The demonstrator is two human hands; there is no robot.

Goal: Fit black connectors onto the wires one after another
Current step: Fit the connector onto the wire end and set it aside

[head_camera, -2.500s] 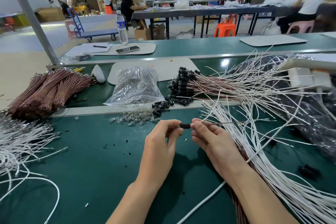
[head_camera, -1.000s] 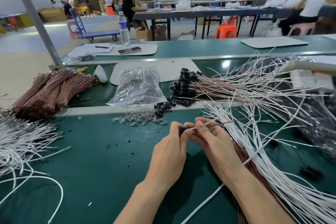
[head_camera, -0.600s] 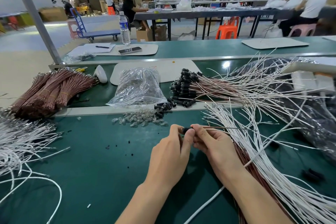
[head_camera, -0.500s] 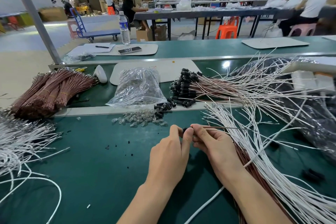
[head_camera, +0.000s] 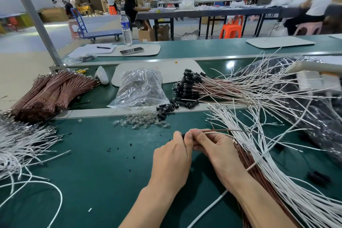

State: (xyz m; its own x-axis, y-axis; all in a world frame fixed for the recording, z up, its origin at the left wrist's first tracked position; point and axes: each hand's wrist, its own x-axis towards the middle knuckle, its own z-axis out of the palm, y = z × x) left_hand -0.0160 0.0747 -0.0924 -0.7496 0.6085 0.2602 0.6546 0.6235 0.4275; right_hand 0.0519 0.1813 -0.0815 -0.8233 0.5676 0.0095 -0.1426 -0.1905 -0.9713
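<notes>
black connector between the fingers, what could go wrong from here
The black connector is almost hidden between the left hand and right hand, so the thin wire could go in crooked or partway unseen. Its free end runs over the loose white wires; pulling it away may snag them. A dropped connector could roll among the clear parts nearby.
</notes>
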